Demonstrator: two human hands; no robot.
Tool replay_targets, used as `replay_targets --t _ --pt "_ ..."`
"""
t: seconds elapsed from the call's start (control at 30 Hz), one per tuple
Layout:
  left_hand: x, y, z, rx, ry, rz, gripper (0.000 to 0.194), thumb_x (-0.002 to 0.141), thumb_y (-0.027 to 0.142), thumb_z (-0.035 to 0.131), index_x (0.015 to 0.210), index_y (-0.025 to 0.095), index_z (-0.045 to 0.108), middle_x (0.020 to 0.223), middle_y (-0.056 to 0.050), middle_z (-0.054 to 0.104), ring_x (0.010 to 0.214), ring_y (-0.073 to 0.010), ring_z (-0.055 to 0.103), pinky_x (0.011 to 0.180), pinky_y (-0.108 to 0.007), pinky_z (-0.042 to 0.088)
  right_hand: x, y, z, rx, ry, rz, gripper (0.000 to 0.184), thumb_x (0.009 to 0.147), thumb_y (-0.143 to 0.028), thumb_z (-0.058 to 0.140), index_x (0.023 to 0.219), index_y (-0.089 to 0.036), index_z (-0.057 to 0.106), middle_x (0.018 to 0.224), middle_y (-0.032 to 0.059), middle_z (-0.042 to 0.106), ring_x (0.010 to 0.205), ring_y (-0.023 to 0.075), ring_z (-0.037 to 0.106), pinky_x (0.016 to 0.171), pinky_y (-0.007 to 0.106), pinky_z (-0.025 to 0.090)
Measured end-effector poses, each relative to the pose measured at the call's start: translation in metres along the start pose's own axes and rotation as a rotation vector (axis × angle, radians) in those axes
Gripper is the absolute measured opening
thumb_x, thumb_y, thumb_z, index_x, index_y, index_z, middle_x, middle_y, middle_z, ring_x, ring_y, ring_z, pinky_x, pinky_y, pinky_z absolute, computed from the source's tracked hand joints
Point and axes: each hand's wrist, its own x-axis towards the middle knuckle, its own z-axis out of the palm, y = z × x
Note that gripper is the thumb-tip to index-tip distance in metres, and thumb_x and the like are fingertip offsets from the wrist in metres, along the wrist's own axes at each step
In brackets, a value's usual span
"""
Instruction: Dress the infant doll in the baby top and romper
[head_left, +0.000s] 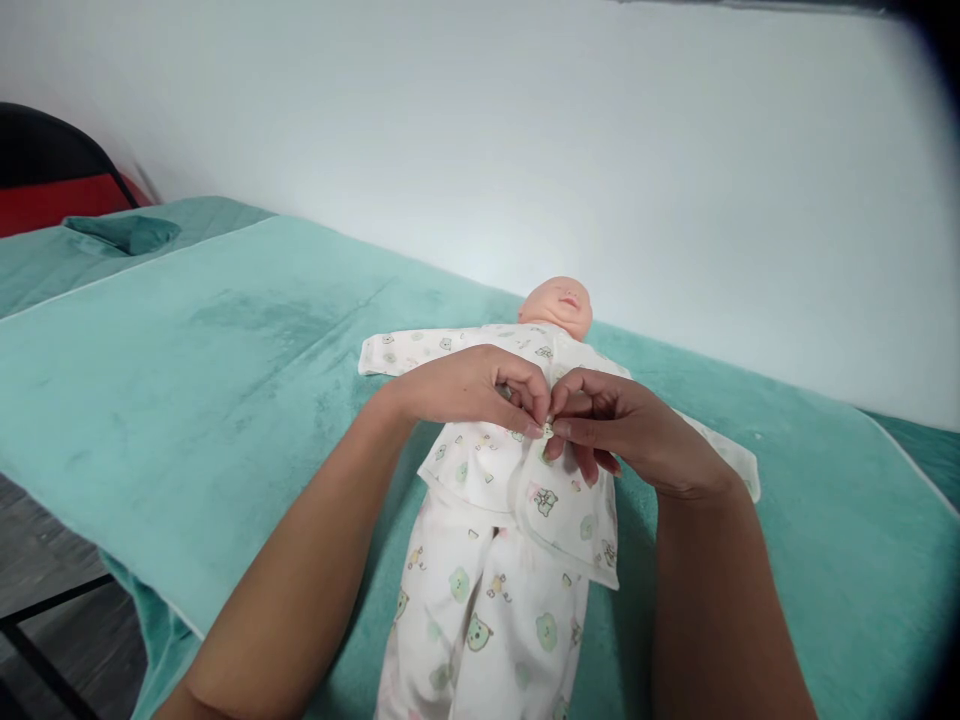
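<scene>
A baby doll lies on its back, dressed in a white printed jacket and matching trousers. Over the doll's chest, my left hand pinches the jacket's front edge between thumb and fingers. My right hand pinches the same edge from the other side, and the fingertips of both hands nearly meet. A small pale fastener shows between them, but its exact kind is hard to make out. Below my hands the jacket's front flaps part towards the hem. Both sleeves stretch out sideways on the cover.
A teal plush cover lies under the doll and over the table. A white wall rises behind the far edge. At the far left stands a black and red chair. A dark metal leg shows at the lower left.
</scene>
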Motion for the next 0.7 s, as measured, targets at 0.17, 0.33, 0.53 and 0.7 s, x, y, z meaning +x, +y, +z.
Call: replay_targets --t 0.17,0.33,0.53,0.7 --pt "0.0000 0.0006 0.0009 -0.008 0.006 -0.004 0.015 0.077 0.030 0.075 0.084 0.019 0.069 0.077 0.001 0.065 0.072 -0.0107 0.058 0.065 -0.024 0.044 0.0001 -0.0004 0.0004 0.003 0.007 0.004 0.022 0.087 -0.040 0.069 0.093 -0.021 0.059 0.079 0.0039 0.076 0.048 0.0118 0.063 0.040 0.021 0.035" --pt "0.0006 0.0002 0.0013 0.000 0.007 0.012 0.013 0.077 0.027 0.074 0.086 0.019 0.069 0.080 0.000 0.066 0.074 -0.0113 0.059 0.067 -0.025 0.045 -0.0009 -0.0021 0.0011 0.003 0.006 0.006 0.021 0.088 -0.039 0.069 0.091 -0.021 0.059 0.078 0.0038 0.076 0.049 0.0114 0.063 0.040 0.020 0.035" --pt "0.0007 -0.0002 -0.0001 0.016 0.004 0.029 0.012 0.077 0.027 0.074 0.087 0.020 0.071 0.083 0.000 0.067 0.077 -0.0117 0.060 0.069 -0.025 0.046 -0.0010 -0.0009 0.0000 -0.001 0.005 -0.013 0.020 0.088 -0.039 0.068 0.091 -0.021 0.060 0.078 0.0034 0.075 0.049 0.0110 0.063 0.040 0.019 0.034" --pt "0.0007 -0.0003 -0.0008 0.039 -0.003 0.029 0.014 0.078 0.032 0.074 0.086 0.020 0.073 0.081 0.000 0.068 0.076 -0.0117 0.059 0.067 -0.024 0.044 -0.0007 0.0004 -0.0006 -0.002 -0.008 -0.027 0.020 0.088 -0.039 0.068 0.093 -0.021 0.060 0.078 0.0032 0.075 0.050 0.0107 0.063 0.040 0.018 0.034"
